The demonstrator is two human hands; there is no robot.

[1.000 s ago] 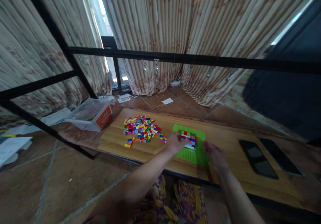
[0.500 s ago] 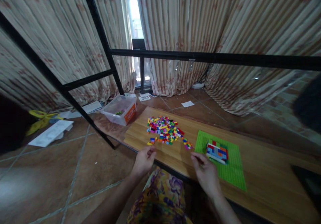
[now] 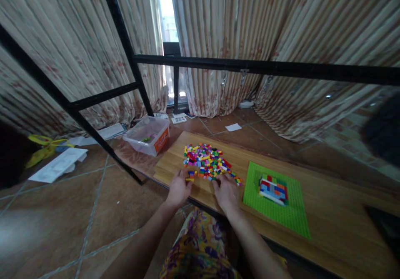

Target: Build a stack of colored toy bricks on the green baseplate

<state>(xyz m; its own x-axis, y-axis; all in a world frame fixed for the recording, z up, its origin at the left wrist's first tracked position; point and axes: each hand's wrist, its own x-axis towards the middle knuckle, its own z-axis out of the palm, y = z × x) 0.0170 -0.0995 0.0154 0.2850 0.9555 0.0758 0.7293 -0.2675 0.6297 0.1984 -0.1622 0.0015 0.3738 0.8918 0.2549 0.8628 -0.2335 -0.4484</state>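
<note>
A heap of small, many-coloured toy bricks (image 3: 206, 158) lies on the wooden table. My left hand (image 3: 179, 187) rests at the near left of the heap, thumb and forefinger apart beside a few stray blue, orange and yellow bricks (image 3: 190, 175). At the near edge of the heap, my right hand (image 3: 226, 190) has its fingers bent down and closed among the bricks; its fingertips are partly hidden, and what they grip is too small to make out. To the right lies a green baseplate (image 3: 278, 218) bearing a low block built of coloured bricks (image 3: 273, 190).
A clear plastic box (image 3: 146, 135) with an orange label stands beyond the table's left end. Black metal bars (image 3: 200, 62) cross in front of the curtains. A dark flat object (image 3: 383, 225) lies at the table's right. White packaging (image 3: 58, 164) is on the floor.
My right hand has moved left, from beside the baseplate to the near edge of the brick heap. My left hand has shifted slightly forward to the stray bricks, and its fingers have parted.
</note>
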